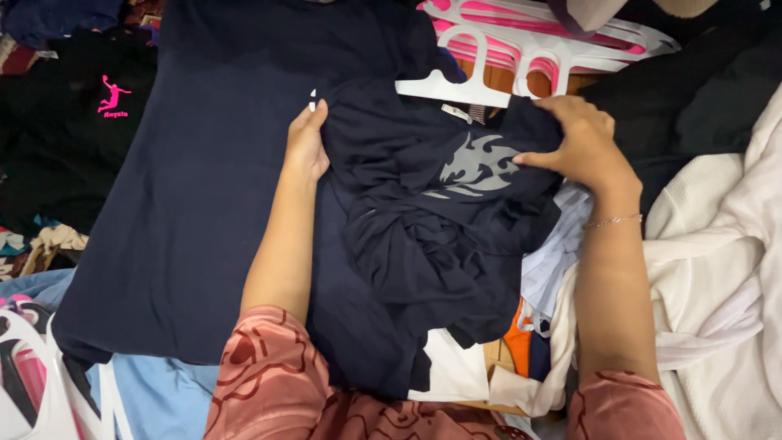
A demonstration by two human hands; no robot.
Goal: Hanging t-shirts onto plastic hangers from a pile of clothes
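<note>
Garment, dark navy T-shirt (440, 236), soft knit, crumpled and bunched into folds, with a grey flame-shaped print on the chest and a small label at the neck. It lies in the middle of the clothes pile, on top of a larger navy shirt (187, 204) spread flat and smooth.

Left hand (307, 145): fingers together and nearly straight, pressed flat against the crumpled shirt's left shoulder edge; not closed around it. Right hand (580, 140): fingers curled over the right shoulder, pinching a fold of the fabric just beside the print. The shirt lies between the two hands. A thin chain bracelet (612, 221) circles the right wrist; both sleeves are pink with a dark red pattern.

Surroundings: white plastic hanger (456, 85) touching the shirt's collar, with pink and white hangers (529, 33) stacked behind it. Black garment with pink figure print (73, 106) at far left. White textured knit cloth (717, 269) at right. Light blue fabric (163, 395) at lower left. Orange, white and pale striped pieces poke out beneath the crumpled shirt's lower edge.
</note>
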